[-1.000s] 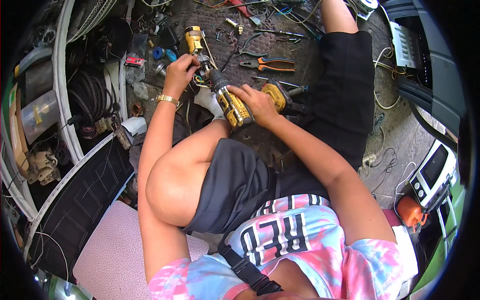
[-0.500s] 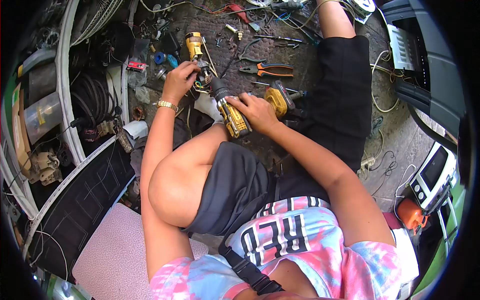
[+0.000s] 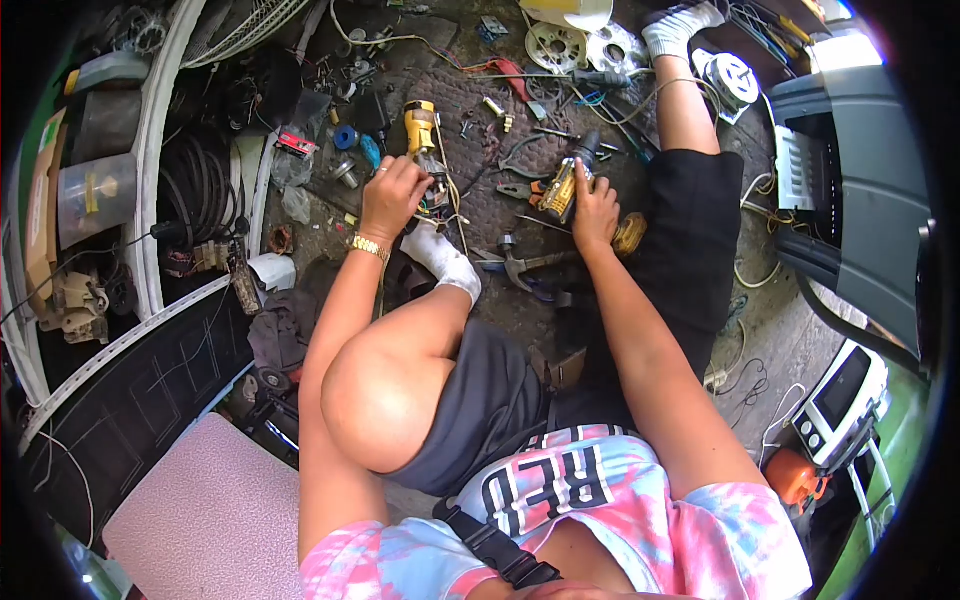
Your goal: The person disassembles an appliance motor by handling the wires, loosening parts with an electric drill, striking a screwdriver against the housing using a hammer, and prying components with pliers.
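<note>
My left hand (image 3: 393,197) is closed at the exposed inner end of a yellow power tool body (image 3: 420,122), where loose wires (image 3: 432,212) stick out. Exactly what its fingertips pinch is partly hidden. Off to the right, my right hand (image 3: 597,215) grips a yellow and black cordless drill (image 3: 562,192), its black chuck pointing away from me. Orange-handled pliers (image 3: 516,191) lie partly under the drill. Nearer me, a claw hammer (image 3: 516,262) rests on the floor between my hands.
Blue tape (image 3: 345,137), a red box (image 3: 295,144) and small metal parts lie at the left. White round motor parts (image 3: 555,48) sit at the far side. A grey appliance housing (image 3: 840,150) stands right; a coiled black hose (image 3: 190,210) hangs left.
My right hand has carried the drill away from the yellow tool body to the right, over the pliers. The hammer now shows. My left hand stays at the tool body.
</note>
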The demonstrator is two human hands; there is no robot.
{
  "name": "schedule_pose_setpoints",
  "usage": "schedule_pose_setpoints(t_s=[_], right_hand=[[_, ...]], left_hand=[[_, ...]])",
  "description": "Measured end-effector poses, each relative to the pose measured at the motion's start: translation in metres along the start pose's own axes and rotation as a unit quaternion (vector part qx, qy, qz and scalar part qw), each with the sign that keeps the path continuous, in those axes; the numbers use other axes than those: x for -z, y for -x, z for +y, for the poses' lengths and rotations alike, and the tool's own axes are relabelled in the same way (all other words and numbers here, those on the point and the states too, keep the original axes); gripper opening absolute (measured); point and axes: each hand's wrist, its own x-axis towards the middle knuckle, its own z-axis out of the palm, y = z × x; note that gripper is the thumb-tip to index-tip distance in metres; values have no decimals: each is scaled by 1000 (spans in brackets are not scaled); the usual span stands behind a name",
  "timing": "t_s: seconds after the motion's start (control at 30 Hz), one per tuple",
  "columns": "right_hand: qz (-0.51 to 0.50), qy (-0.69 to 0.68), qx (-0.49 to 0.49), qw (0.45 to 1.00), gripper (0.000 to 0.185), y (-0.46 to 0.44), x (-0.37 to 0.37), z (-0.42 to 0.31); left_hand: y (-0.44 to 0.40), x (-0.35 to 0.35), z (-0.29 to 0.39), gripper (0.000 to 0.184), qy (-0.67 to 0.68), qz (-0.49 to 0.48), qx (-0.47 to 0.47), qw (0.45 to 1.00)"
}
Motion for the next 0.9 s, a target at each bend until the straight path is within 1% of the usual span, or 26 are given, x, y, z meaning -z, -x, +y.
schedule_pose_setpoints(t_s=[0.03,0.07,0.1,0.13,0.17,0.2,0.23,0.27,0.3,0.33,0.37,0.4,0.47,0.5,0.6,0.67,0.77,0.83,0.87,0.9], right_hand=[[-48,-9,-8,999,83,-4,0,3],[-46,-9,-3,999,83,-7,9,-2],[-66,-20,-20,997,87,-5,20,-8],[-83,-30,-35,995,92,-3,34,-16],[-79,-63,-21,995,94,-1,45,-25],[-31,-121,23,992,76,3,56,-38],[8,-255,95,962,54,4,66,-52],[-9,-351,134,927,36,4,72,-71],[-38,-414,121,901,25,9,73,-94],[-65,-466,87,878,18,10,64,-117],[-79,-481,49,872,17,6,64,-136],[-65,-479,28,875,21,3,51,-148],[-124,-442,4,888,20,-5,51,-162],[-114,-426,12,898,23,-8,49,-166],[-94,-411,29,906,23,-17,49,-171],[-83,-401,33,912,25,-20,46,-174],[-112,-390,16,914,26,-21,44,-175],[-148,-401,-2,904,25,-16,42,-173],[-148,-400,1,905,25,-14,40,-173],[-148,-443,-22,884,23,-11,39,-171]], left_hand=[[5,-4,3,12,119,32,138,983],[13,-12,2,9,234,63,271,931],[18,-18,-4,7,292,130,286,903],[21,-21,-6,10,470,180,381,775],[21,-17,-6,11,538,209,413,704],[24,-13,-5,12,602,236,440,623],[29,-11,-6,8,638,244,429,591],[34,-13,-8,8,638,249,432,587],[40,-17,-12,8,558,205,438,674],[43,-20,-14,9,470,155,437,751],[41,-17,-7,11,381,126,405,822],[41,-17,-4,12,303,91,405,858],[31,-6,5,15,205,51,339,917],[33,-11,3,19,181,45,334,924],[31,-17,0,17,188,58,318,927],[29,-18,0,16,183,48,322,928],[26,-18,0,14,159,37,316,935],[25,-16,3,13,181,33,318,930],[24,-16,3,13,181,36,320,929],[24,-15,4,13,197,27,319,927]])
